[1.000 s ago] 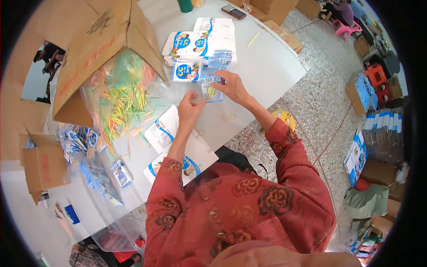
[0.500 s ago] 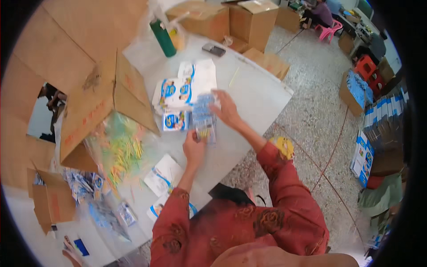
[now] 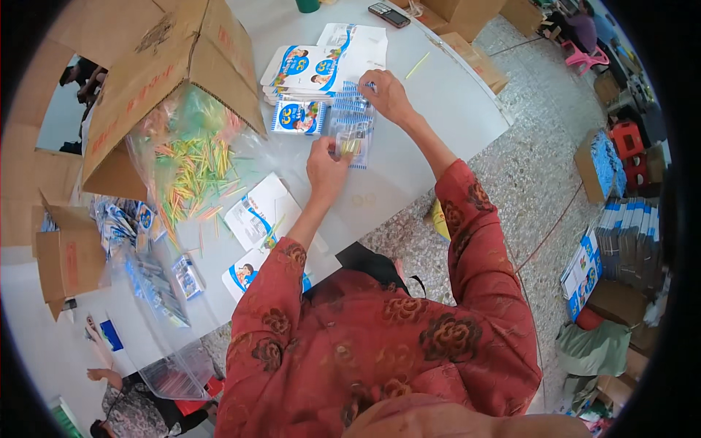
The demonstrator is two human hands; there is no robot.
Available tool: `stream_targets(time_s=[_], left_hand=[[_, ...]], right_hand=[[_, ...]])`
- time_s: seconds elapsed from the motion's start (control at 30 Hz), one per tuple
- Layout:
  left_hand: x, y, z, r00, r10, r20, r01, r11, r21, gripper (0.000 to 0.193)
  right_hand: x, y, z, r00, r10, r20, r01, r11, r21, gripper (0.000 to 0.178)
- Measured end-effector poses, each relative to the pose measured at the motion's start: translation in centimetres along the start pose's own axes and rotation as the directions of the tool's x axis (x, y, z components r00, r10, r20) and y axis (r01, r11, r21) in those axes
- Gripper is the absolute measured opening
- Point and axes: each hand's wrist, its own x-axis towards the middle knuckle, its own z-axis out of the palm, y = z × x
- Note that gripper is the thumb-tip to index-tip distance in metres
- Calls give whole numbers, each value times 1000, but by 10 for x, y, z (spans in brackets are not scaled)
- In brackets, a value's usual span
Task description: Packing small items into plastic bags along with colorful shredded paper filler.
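Clear, blue-striped sachets lie overlapped on the white table, beside a stack of flat printed cartons. My left hand is closed with thumb and fingers on the near end of one clear sachet, which shows something yellowish inside. At the far end of the sachets, my right hand is bent with its fingertips together on the striped film; whether it grips one sachet or several is hidden. Just left of the sachets sits a small blue-and-white printed pack.
An open cardboard box at the left spills a clear bag of coloured plastic sticks. Nearer lie unfolded cartons, a smaller box and blue packets. A phone rests at the far edge. Another person is at lower left.
The view has tilted, so the table's contents sit higher in the picture. Both hands stay at the sachets; the right hand's fingers have drawn in at their far end.
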Motion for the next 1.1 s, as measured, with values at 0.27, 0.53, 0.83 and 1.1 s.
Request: stream_targets(time_s=[0.27,0.53,0.83,1.1], left_hand=[[-12,10,-4,998,7,-63,-9,1000,-26,42],[-13,19,-16,994,-64,92,96,911,-401,57],[-18,14,-18,981,191,30,-187,977,-101,53],[-31,-7,-26,959,282,-19,-275,945,177,60]], right_hand=[[-43,-22,-16,948,86,307,-272,718,641,28],[-73,-46,-19,906,-183,381,-194,621,759,62],[-83,-74,-15,907,120,404,-365,701,613,44],[-83,-76,-4,874,137,466,-341,856,389,45]])
